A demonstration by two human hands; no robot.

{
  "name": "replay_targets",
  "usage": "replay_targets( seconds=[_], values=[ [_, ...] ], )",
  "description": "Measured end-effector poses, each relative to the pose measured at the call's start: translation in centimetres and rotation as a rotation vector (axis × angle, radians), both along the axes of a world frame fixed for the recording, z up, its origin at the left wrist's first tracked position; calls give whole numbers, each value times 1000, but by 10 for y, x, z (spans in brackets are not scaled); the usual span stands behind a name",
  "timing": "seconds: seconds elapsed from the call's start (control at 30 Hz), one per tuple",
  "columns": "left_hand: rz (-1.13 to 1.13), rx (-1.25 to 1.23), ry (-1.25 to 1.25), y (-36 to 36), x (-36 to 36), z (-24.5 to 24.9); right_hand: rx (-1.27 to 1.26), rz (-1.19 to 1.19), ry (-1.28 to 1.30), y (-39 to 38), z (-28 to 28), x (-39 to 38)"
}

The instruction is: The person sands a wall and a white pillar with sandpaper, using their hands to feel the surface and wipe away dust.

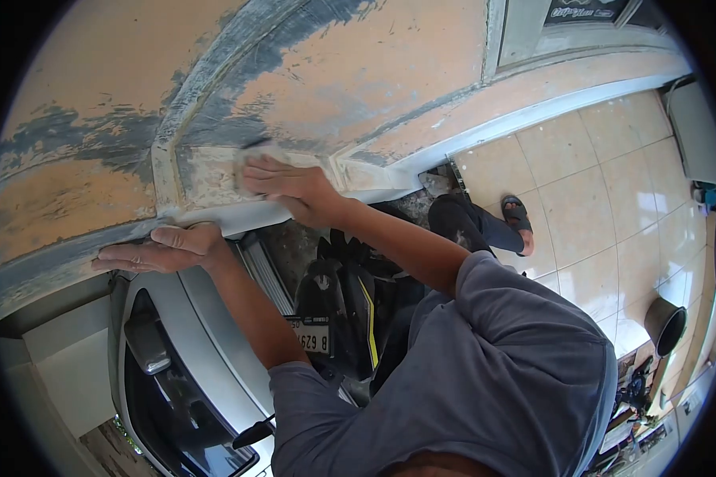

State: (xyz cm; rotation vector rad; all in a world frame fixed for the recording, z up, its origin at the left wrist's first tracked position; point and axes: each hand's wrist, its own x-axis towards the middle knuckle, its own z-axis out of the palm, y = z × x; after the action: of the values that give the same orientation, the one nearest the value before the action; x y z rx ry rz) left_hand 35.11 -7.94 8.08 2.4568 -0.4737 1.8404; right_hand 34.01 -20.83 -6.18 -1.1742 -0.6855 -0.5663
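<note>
My right hand (298, 187) presses against a pale, patched strip (207, 171) low on the peach and grey wall (358, 79). Its fingers are bent round a flat, pale piece with a dark edge, too motion-blurred to name. To its left, my left hand (163, 246) lies along the grey bottom edge of the wall, fingers stretched out and holding nothing. Dust whitens the fingers of both hands.
Below the hands are a black motorcycle (338, 306) with a number plate and a silver car (207, 318). A sandalled foot (517, 215) stands on the tiled floor (573, 191). A black bucket (665, 326) sits farther right.
</note>
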Motion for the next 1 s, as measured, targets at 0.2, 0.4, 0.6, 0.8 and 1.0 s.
replay_targets(
  seconds=[0.2,0.4,0.6,0.8,1.0],
  values=[
    [0,-36,-35,1,-2,-1,-27,-96,470,3,-104,-23],
    [50,-22,1,1,-4,0,22,69,-28,-1,-8,-21],
    [82,-62,-54,1,-7,-1,24,-14,167,4,-13,-10],
    [73,-29,-66,1,-10,3,7,91,33,-4,-33,-14],
    [64,-33,-67,2,-6,1,5,67,112,-9,33,4]
  ],
)
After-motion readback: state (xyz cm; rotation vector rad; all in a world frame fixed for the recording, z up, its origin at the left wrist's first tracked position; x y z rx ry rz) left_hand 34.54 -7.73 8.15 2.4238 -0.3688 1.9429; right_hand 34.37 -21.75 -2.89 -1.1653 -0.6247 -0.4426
